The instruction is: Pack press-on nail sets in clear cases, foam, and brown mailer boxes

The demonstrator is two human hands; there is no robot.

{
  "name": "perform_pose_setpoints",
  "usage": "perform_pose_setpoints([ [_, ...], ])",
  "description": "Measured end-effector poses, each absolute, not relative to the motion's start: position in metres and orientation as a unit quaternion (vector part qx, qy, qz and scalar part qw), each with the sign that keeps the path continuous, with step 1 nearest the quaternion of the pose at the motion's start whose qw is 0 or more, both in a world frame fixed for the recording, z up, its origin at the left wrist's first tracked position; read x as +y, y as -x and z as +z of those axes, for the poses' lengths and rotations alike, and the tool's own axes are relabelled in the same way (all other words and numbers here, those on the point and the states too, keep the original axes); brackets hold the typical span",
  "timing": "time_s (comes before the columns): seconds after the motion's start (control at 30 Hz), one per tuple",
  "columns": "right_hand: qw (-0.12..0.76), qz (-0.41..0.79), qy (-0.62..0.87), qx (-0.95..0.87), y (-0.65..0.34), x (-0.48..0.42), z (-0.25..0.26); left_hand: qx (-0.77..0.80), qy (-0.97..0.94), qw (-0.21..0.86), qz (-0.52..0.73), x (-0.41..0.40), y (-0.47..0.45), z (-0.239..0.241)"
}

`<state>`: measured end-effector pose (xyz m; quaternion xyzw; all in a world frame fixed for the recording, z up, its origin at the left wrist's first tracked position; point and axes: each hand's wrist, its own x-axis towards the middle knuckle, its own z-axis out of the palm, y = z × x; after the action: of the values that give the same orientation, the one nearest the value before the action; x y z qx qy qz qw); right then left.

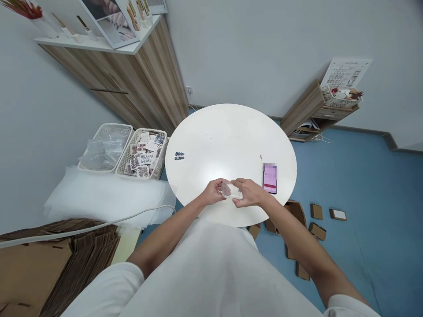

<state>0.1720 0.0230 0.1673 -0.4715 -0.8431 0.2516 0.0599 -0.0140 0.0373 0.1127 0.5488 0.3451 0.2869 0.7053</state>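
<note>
Both my hands meet over the near edge of a round white table [231,132]. Between them is a small clear plastic case [230,190]. My left hand [213,192] grips its left end with curled fingers. My right hand [250,193] holds its right side, fingers closed over the top. A small card of dark press-on nails [179,156] lies at the table's left side, apart from my hands. A phone [270,178] with a pink screen lies flat just right of my right hand.
Two white baskets stand left of the table: one with clear bags [104,147], one with nail cards [143,154]. White foam sheets [105,193] and flat cardboard [56,259] lie nearer left. Small cardboard boxes [317,220] are scattered on the blue floor at right. Wooden cabinets stand against the wall.
</note>
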Motion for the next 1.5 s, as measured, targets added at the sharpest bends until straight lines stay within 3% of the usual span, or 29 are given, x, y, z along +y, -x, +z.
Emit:
perform_pose_setpoints([
  [0.13,0.075,0.255,0.485,-0.833,-0.168,0.022,0.173,0.351,-0.535,0.715,0.281,0.037,0.016,0.116],
  [0.43,0.107,0.415,0.501,-0.752,-0.191,0.034,0.163,0.432,-0.424,0.755,0.253,0.030,0.024,0.118],
  [0.77,0.311,0.551,0.619,-0.465,-0.176,0.043,0.127,0.460,-0.427,0.736,0.254,0.037,0.025,0.112],
  [1.0,0.374,0.591,0.628,-0.340,-0.169,0.044,0.110,0.462,-0.416,0.738,0.263,0.037,0.024,0.107],
  [1.13,0.389,0.598,0.614,-0.338,-0.172,0.034,0.104,0.468,-0.411,0.731,0.279,0.038,0.024,0.103],
  [1.27,0.398,0.531,0.627,-0.407,-0.175,0.011,0.098,0.470,-0.419,0.721,0.290,0.040,0.027,0.097],
  [1.5,0.319,0.480,0.559,-0.596,-0.176,-0.018,0.089,0.469,-0.474,0.698,0.263,0.041,0.028,0.083],
])
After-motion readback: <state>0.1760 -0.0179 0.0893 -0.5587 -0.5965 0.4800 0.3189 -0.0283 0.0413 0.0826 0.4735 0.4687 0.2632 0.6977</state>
